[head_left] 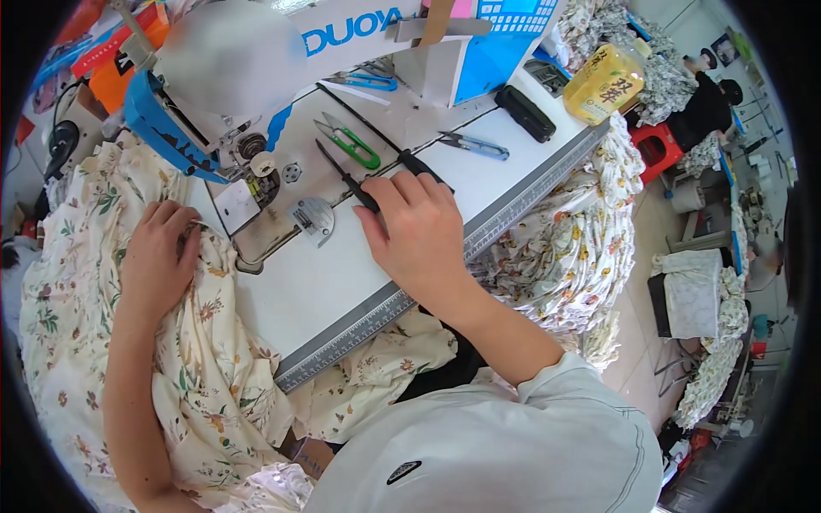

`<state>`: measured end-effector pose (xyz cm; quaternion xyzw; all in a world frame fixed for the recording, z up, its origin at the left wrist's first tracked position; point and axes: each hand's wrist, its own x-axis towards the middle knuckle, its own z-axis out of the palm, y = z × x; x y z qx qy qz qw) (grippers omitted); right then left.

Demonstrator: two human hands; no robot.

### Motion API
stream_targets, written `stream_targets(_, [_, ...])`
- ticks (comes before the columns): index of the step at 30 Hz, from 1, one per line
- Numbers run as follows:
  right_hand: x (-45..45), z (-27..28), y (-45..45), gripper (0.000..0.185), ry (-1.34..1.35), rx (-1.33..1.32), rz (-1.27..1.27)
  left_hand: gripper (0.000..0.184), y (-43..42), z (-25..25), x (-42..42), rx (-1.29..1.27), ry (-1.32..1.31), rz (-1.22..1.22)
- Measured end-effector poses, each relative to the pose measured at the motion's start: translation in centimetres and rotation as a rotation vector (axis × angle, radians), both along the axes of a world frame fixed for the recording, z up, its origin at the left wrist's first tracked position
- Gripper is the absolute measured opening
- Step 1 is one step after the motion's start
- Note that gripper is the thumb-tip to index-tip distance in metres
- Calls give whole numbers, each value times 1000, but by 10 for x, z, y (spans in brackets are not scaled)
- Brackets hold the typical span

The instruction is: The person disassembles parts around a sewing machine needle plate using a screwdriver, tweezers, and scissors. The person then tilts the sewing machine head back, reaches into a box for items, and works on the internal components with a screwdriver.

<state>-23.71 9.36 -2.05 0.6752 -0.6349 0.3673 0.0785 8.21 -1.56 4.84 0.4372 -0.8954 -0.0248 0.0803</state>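
My left hand (161, 255) is on the cream floral fabric (64, 299) left of the sewing machine (171, 111), fingers curled in and a fold pinched near the thumb. Over the white machine bed (286, 312), my right hand (419, 235) closes on the handle of a small black-handled screwdriver (345, 176), its thin shaft pointing up and left. A longer screwdriver (368, 120) lies just beyond, its black handle partly behind my fingers. Green thread snips (349, 144) rest close by. A loose metal plate (313, 221) sits near the machine's opened needle area (256, 192).
Blue snips (475, 144), a black case (525, 113) and a yellow drink bottle (604, 82) stand along the right of the bed. A ruler strip (342, 338) edges its front. Bunched floral fabric (564, 248) hangs at right. Another person (701, 111) is by a red stool (657, 154).
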Motion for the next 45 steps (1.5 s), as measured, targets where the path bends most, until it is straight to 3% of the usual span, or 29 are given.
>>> stream_targets(12, [1,1,0,20,25,-152,170,19,0,-7,5,-64,77,-13])
stream_targets(17, [10,7,2,14,-19,-93,264,20,-7,-23,16,-137,46,-37])
stream_targets(30, [16,7,5,9,-18,-14,281,15,-4,-24,14,-126,-59,1])
stream_targets(45, [17,9,4,9,15,14,295,13,-7,-27,15,-153,16,-23])
